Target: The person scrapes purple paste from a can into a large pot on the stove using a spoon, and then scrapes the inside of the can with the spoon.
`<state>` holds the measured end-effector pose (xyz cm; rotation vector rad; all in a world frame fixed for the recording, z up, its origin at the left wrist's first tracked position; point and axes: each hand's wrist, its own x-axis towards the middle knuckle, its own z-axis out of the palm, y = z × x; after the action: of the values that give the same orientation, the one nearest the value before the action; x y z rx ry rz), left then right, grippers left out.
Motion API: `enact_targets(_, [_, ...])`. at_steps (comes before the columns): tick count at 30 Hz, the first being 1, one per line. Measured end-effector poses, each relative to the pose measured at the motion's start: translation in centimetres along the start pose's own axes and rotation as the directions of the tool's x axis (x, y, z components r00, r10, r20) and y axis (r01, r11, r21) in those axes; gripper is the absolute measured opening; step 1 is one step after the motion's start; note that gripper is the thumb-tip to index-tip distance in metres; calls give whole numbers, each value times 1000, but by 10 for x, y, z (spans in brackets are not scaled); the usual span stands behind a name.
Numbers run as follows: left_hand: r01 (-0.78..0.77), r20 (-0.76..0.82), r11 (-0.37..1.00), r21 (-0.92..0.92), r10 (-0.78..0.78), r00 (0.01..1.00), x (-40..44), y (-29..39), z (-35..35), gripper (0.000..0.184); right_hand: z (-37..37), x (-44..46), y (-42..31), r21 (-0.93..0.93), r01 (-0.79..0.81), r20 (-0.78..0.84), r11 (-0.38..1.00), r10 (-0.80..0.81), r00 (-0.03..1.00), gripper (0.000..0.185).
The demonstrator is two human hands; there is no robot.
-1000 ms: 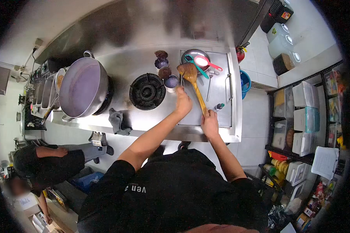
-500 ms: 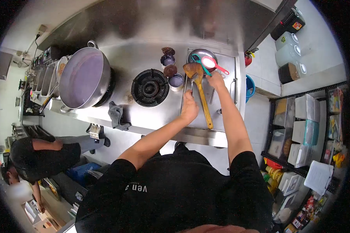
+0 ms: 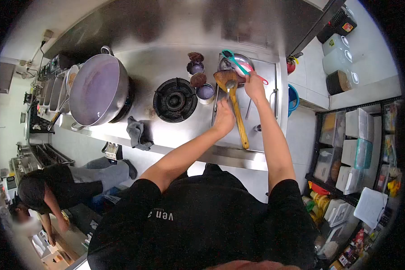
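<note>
My right hand (image 3: pixel 255 85) is closed on a teal utensil (image 3: pixel 238 64) with a looped head, held above a metal bowl (image 3: pixel 244 58). A pink-handled strainer (image 3: pixel 246 69) lies over the bowl under that hand, its handle pointing right. Fingers of my left hand (image 3: pixel 224 118) are closed around the thin handle of a metal spoon (image 3: pixel 231 84). The spoon's round head overlaps the blade of a wooden spatula (image 3: pixel 239 118), which lies with its handle toward the counter's front edge. My left hand is just left of that handle.
A large wok (image 3: pixel 94 92) of purplish content stands at left. Beside it are a black gas burner (image 3: pixel 175 100) and a grey cloth (image 3: pixel 138 133). Open cans (image 3: pixel 205 92) stand near the bowl. A co-worker (image 3: pixel 54 184) bends at lower left. Shelves (image 3: pixel 346 153) stand at right.
My right hand has lifted the teal utensil up and away from me. The spoon's head now shows over the wooden spatula. The co-worker's arms have shifted.
</note>
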<state>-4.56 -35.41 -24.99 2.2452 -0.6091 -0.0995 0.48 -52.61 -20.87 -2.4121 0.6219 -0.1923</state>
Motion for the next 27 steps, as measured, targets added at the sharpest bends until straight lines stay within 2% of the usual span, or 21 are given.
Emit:
enact_targets(2, [-9, 38, 1000, 13, 9, 999, 14, 9, 1, 54, -18, -8, -3, 153, 21, -57, 988, -13, 998, 28])
enact_targets(4, [-20, 74, 999, 26, 18, 997, 29, 14, 7, 53, -40, -16, -5, 204, 4, -50, 979, 6, 999, 28])
enact_targets(5, [61, 98, 998, 6, -61, 993, 35, 15, 13, 53, -47, -20, -2, 254, -11, -41, 967, 22, 999, 28])
enact_targets(6, [142, 123, 990, -11, -139, 983, 41, 19, 18, 52, -51, -25, 0, 256, 49, -102, 965, -23, 995, 28])
enact_targets(9, [158, 53, 987, 25, -159, 986, 51, 37, 35, 53, -69, -38, 10, 296, 22, -73, 955, -1, 997, 28])
enact_targets(10, [156, 59, 988, 24, -157, 986, 52, 44, 40, 53, -68, -40, 19, 267, 93, -136, 959, -58, 989, 26])
enact_targets(11, [212, 61, 977, -4, -211, 975, 52, 50, 45, 52, -70, -43, 25, 266, 88, -137, 960, -52, 989, 26])
enact_targets(13, [267, 70, 963, -30, -264, 962, 49, 62, 48, 52, -78, -52, 27, 367, 23, -63, 930, 1, 998, 26])
enact_targets(15, [316, 172, 948, 38, -318, 932, 43, 71, 50, 63, -78, -54, 38, 388, 44, -77, 920, -15, 997, 26])
enact_targets(16, [313, 175, 949, 41, -316, 933, 41, 74, 51, 63, -80, -57, 41, 404, 16, -43, 915, 2, 999, 25])
enact_targets(18, [406, 250, 914, 11, -396, 884, 37, 76, 57, 71, -84, -64, 41, 422, -15, -8, 906, 20, 1000, 25])
enact_targets(19, [408, 248, 913, 14, -398, 883, 36, 75, 62, 71, -88, -68, 38, 525, -94, 57, 846, 76, 995, 24])
enact_targets(20, [337, 255, 939, 64, -342, 904, 36, 70, 63, 71, -88, -71, 33, 615, -173, 135, 769, 113, 984, 23])
enact_targets(21, [263, 266, 958, 111, -283, 921, 35, 63, 68, 71, -86, -72, 34, 616, -169, 143, 769, 102, 985, 23])
enact_targets(22, [274, 251, 955, 115, -294, 922, 32, 55, 70, 71, -84, -71, 36, 638, -191, 168, 746, 107, 980, 23])
enact_targets(23, [266, 233, 963, 26, -265, 936, 26, 47, 72, 67, -80, -72, 36, 659, -214, 197, 721, 109, 974, 22])
enact_targets(24, [253, 211, 966, -62, -235, 949, 20, 42, 70, 64, -92, -78, 18, 714, -340, 327, 612, 138, 935, 21])
enact_targets(25, [260, 196, 964, -58, -244, 950, 11, 41, 55, 64, -90, -81, 14, 714, -337, 335, 613, 123, 934, 21])
enact_targets(27, [176, 263, 921, -347, -85, 961, -18, 29, 15, 55, -89, -83, 13, 763, -367, 382, 532, 86, 920, 19])
